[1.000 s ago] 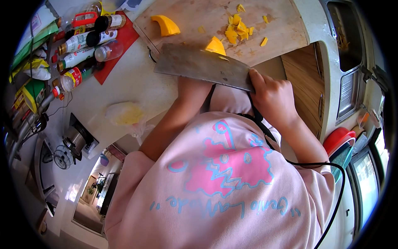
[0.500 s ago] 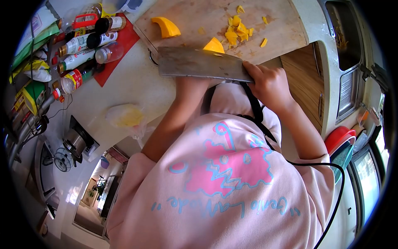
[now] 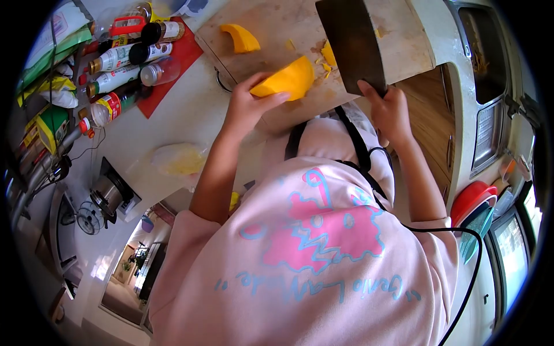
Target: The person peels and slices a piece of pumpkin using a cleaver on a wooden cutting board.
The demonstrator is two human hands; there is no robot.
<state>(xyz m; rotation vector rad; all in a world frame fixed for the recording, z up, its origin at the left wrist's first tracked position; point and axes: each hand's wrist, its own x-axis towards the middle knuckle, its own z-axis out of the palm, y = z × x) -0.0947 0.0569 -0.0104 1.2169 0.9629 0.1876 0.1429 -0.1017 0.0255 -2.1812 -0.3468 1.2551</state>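
Observation:
My left hand (image 3: 252, 99) grips a thick orange pumpkin wedge (image 3: 288, 79), fingers behind it and thumb on its near side. The wedge is raised over the near edge of the wooden cutting board (image 3: 277, 23). In my right hand (image 3: 388, 109) is the handle of a cleaver (image 3: 353, 46), its broad dark blade pointing up and away from me. Behind the blade, most of the small cut pumpkin bits (image 3: 328, 55) are hidden. Another curved pumpkin piece (image 3: 241, 39) lies at the board's left, apart from both hands.
Several seasoning bottles (image 3: 118, 57) stand left of the board by a red mat (image 3: 173, 78). A plastic bag (image 3: 178, 159) with something yellowish lies on the counter. At right are a metal sink (image 3: 487, 52) and a red basin (image 3: 470, 202).
My left hand, earlier mostly hidden behind the cleaver, now shows with the pumpkin wedge raised in it. The cleaver has swung from lying crosswise to pointing upward, further right.

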